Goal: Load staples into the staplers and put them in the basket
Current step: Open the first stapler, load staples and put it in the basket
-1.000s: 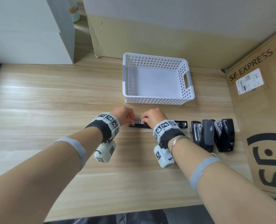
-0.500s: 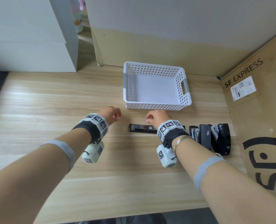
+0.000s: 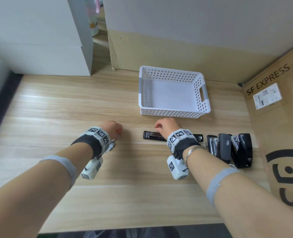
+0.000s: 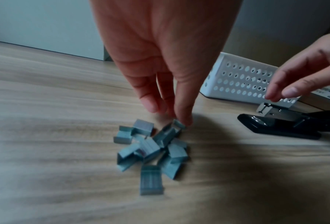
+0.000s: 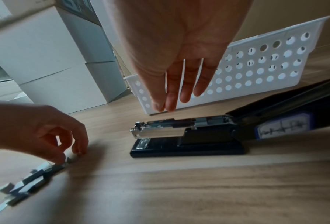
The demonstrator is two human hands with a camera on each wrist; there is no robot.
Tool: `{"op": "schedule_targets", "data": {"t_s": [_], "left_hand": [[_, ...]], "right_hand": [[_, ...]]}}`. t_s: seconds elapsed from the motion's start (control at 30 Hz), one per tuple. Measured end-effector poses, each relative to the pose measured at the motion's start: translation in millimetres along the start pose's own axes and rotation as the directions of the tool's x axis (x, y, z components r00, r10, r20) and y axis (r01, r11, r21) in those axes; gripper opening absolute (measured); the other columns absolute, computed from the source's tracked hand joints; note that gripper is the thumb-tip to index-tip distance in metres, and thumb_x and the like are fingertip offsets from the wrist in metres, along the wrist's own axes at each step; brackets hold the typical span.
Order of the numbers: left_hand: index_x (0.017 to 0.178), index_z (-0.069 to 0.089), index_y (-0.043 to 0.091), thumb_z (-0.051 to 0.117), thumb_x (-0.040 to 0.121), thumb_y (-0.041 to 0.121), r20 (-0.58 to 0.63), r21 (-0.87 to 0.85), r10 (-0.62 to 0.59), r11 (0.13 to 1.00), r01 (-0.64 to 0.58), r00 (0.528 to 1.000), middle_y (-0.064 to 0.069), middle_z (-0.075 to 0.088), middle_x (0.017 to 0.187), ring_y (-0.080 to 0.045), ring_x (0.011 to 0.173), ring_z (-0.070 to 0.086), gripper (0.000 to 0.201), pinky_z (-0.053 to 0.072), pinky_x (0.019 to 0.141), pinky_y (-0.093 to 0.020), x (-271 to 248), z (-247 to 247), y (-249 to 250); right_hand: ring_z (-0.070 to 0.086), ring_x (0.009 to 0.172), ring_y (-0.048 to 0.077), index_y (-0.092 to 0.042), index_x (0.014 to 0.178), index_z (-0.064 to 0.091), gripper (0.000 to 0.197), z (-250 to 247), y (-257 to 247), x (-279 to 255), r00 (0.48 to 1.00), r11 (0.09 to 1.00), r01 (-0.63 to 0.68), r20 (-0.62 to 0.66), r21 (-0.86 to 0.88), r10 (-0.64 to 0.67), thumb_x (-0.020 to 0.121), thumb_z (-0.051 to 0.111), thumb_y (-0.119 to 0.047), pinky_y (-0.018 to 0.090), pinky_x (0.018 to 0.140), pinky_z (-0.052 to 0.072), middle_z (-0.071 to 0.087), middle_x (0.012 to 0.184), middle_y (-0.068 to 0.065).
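A black stapler [image 3: 152,135] lies swung open on the wooden table, its metal staple channel [image 5: 179,122] facing up. My right hand [image 5: 169,103] hovers just above it with straight fingers, holding nothing. A loose pile of staple strips [image 4: 150,148] lies to the left of the stapler. My left hand [image 4: 167,113] reaches down onto that pile. Its index fingertip [image 4: 185,121] touches one strip while the thumb stays just off it. The white perforated basket [image 3: 173,113] stands empty behind the stapler.
Two more black staplers [image 3: 222,148] [image 3: 242,150] lie open side by side, right of the first. A cardboard box [image 3: 279,117] walls off the right side. White boxes [image 3: 39,48] stand at the back left, and cardboard [image 3: 159,48] lines the back.
My left hand left the stapler and moved left to the staple pile. My right hand lifted off the stapler and now hovers over it.
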State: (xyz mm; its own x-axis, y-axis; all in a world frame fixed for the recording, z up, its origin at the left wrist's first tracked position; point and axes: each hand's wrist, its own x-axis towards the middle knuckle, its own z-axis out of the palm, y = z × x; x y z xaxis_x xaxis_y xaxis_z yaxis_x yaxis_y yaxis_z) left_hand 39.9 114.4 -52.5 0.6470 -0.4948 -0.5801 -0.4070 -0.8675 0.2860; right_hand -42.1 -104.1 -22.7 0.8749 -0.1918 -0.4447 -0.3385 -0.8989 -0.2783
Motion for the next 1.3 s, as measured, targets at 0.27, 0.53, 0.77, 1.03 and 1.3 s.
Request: {"op": "schedule_targets", "data": {"t_s": [0.27, 0.53, 0.77, 1.03, 1.3], "left_hand": [[0.096, 0.063, 0.003, 0.049, 0.082, 0.001, -0.038, -0.019, 0.073, 0.997, -0.073, 0.997, -0.015, 0.059, 0.099, -0.034, 0.099, 0.059, 0.020, 0.046, 0.081, -0.036, 5.1, 4.0, 12.5], [0.102, 0.061, 0.006, 0.048, 0.080, -0.003, -0.101, -0.071, 0.085, 0.993, -0.093, 0.991, -0.013, 0.064, 0.102, -0.028, 0.091, 0.058, 0.026, 0.038, 0.070, -0.026, 9.7, 4.3, 22.2], [0.093, 0.063, 0.010, 0.057, 0.082, 0.004, -0.192, -0.242, 0.174, 0.945, -0.219, 0.966, -0.005, 0.061, 0.083, -0.020, 0.078, 0.055, 0.014, 0.043, 0.074, -0.025, 11.9, 2.4, 51.9], [0.072, 0.041, 0.024, 0.062, 0.079, 0.005, -0.307, -0.545, 0.185, 0.770, -0.332, 0.934, 0.000, 0.060, 0.075, -0.023, 0.073, 0.062, 0.030, 0.052, 0.074, -0.033, 15.4, -2.1, 84.1], [0.094, 0.061, 0.014, 0.065, 0.082, 0.010, -0.229, -0.363, 0.177, 0.897, -0.253, 0.957, -0.005, 0.062, 0.098, -0.020, 0.087, 0.061, 0.013, 0.044, 0.076, -0.024, 19.6, 6.3, 87.2]], "right_hand": [[0.063, 0.102, 0.015, -0.023, 0.104, 0.071, 0.020, -3.4, 0.6, -4.2, 0.999, 0.999, 0.033, -0.010, -0.003, -0.033, 0.093, 0.054, -0.021, 0.028, 0.085, 0.051, 0.071, 0.107, -0.003], [0.064, 0.100, 0.015, -0.025, 0.102, 0.071, 0.019, -2.6, 1.4, -5.0, 0.999, 0.999, 0.038, 0.004, 0.012, -0.038, 0.093, 0.055, -0.022, 0.029, 0.084, 0.052, 0.071, 0.106, -0.004], [0.064, 0.101, 0.014, -0.022, 0.108, 0.069, 0.020, -0.6, -1.5, -6.4, 0.998, 0.993, 0.039, 0.046, 0.109, -0.045, 0.090, 0.063, -0.025, 0.025, 0.086, 0.048, 0.071, 0.107, -0.004], [0.064, 0.104, 0.016, -0.016, 0.110, 0.070, 0.025, -9.1, -8.0, -10.6, 1.000, 0.943, 0.003, 0.007, 0.333, -0.006, 0.086, 0.067, -0.025, 0.023, 0.088, 0.045, 0.072, 0.110, 0.003], [0.065, 0.101, 0.017, -0.020, 0.103, 0.072, 0.020, -10.6, -3.1, -15.4, 1.000, 0.999, -0.020, 0.023, 0.048, 0.019, 0.088, 0.060, -0.023, 0.028, 0.091, 0.052, 0.073, 0.104, -0.002]]}}
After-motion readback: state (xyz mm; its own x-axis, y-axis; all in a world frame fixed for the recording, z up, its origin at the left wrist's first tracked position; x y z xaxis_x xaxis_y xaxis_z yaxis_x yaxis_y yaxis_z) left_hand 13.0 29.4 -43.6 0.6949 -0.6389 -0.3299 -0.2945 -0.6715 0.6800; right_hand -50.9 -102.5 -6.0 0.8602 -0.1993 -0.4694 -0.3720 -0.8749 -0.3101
